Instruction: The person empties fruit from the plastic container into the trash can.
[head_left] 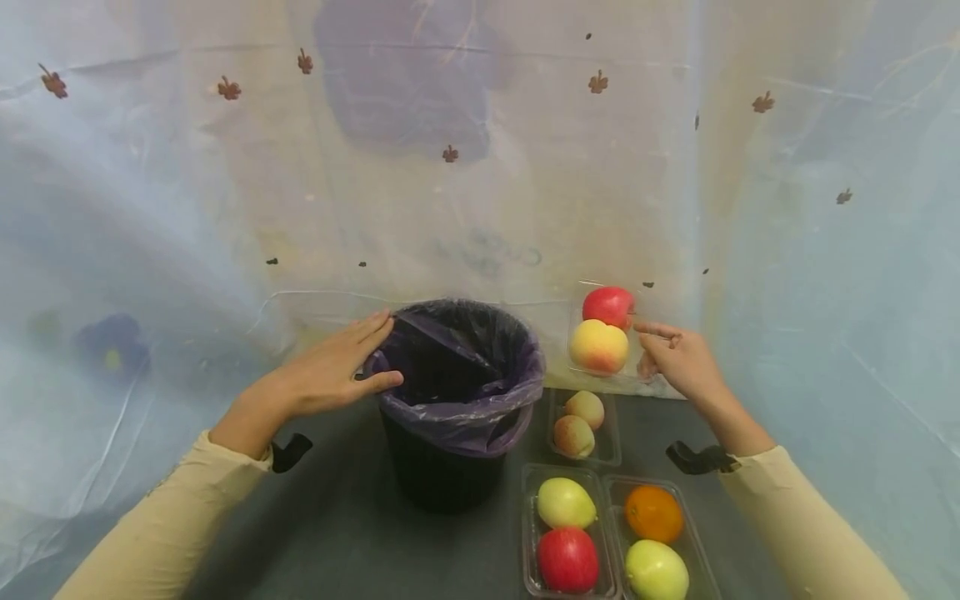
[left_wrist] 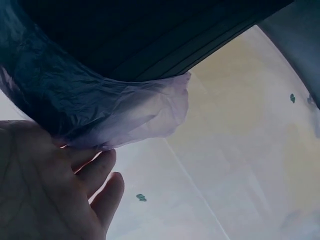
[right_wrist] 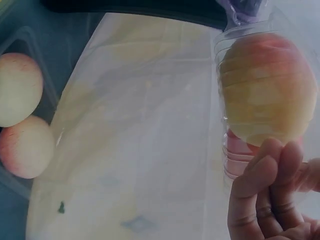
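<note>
A black bin (head_left: 446, 475) with a purple plastic bag (head_left: 457, 417) folded over its rim stands on the dark table. My left hand (head_left: 337, 362) rests against the bin's left rim, fingers extended and thumb apart; in the left wrist view its fingers (left_wrist: 97, 172) touch the bag's overhanging edge. To the right of the bin, my right hand (head_left: 678, 362) pinches the side of a clear plastic tray (right_wrist: 232, 160), raised above the table. That tray holds a red apple (head_left: 609, 307) and a yellow-red peach (head_left: 600, 347).
Below the raised tray, another clear tray holds two small peaches (head_left: 574, 437). Nearer are two more trays: one with a green-yellow fruit (head_left: 566, 502) and a red apple (head_left: 567, 560), one with an orange (head_left: 654, 513) and another green-yellow fruit (head_left: 657, 571). Patterned sheeting (head_left: 480, 208) hangs behind.
</note>
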